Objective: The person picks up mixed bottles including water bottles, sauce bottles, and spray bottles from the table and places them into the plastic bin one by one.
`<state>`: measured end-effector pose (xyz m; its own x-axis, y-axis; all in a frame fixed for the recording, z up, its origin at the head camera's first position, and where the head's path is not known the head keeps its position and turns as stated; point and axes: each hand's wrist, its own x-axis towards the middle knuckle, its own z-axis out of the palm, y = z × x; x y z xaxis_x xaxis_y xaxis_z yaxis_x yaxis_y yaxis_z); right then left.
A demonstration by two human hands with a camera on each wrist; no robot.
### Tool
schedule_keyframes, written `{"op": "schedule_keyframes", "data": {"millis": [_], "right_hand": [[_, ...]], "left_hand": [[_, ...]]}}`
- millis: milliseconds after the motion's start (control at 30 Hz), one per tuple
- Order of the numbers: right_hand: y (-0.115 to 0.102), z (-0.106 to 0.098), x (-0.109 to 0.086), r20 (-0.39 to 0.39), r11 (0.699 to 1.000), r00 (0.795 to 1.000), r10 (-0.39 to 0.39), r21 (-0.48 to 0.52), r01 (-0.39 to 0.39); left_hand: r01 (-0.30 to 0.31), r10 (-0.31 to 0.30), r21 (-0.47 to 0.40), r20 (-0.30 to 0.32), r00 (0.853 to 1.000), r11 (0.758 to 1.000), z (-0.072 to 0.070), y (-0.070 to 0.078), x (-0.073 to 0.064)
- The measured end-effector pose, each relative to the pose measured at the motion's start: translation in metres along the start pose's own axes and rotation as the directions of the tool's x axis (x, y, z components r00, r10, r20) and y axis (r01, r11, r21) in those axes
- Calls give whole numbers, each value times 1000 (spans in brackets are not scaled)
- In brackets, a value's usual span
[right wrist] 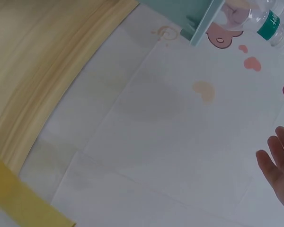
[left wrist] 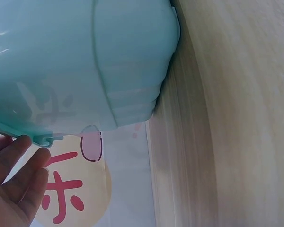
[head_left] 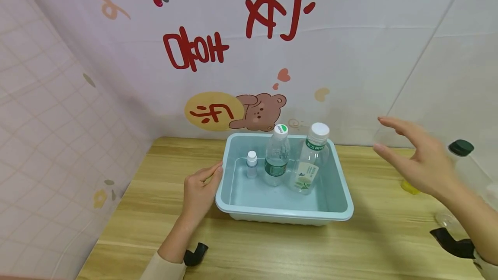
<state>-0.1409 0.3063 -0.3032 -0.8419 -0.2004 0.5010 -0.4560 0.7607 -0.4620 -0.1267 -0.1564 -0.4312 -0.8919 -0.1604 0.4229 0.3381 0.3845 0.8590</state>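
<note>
A light blue plastic basin (head_left: 280, 214) sits on the wooden table, with three clear bottles standing in it. Its left rim is pinched by my left hand (head_left: 202, 189), thumb near the top edge; the left wrist view shows the fingers (left wrist: 31, 182) at the rim. Inside the basin are a small white-capped bottle (head_left: 252, 168), a green-labelled water bottle (head_left: 277, 165) and a taller bottle (head_left: 309, 172) with a white cap. My right hand (head_left: 424, 157) is raised right of the basin, thumb and fingers spread apart, holding nothing.
Behind my right hand stands a bottle with a dark green cap (head_left: 461, 147), partly hidden by the arm. A yellow object (head_left: 409, 187) and a clear rounded piece (head_left: 447, 221) lie near it. A printed white curtain (head_left: 350, 68) hangs along the table's back edge.
</note>
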Motion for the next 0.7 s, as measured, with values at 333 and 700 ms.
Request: {"op": "schedule_keyframes", "data": {"millis": [333,700], "right_hand": [[17,-14,-26,-120,985,980,-156,-100,144],[46,-38,-61,-328,988,944,-45,-155,-7]], "left_hand": [[-5,5,11,-9,1000,1000,0,1,-2],[10,-10,-13,13,1000,1000,4,1,-3]]}}
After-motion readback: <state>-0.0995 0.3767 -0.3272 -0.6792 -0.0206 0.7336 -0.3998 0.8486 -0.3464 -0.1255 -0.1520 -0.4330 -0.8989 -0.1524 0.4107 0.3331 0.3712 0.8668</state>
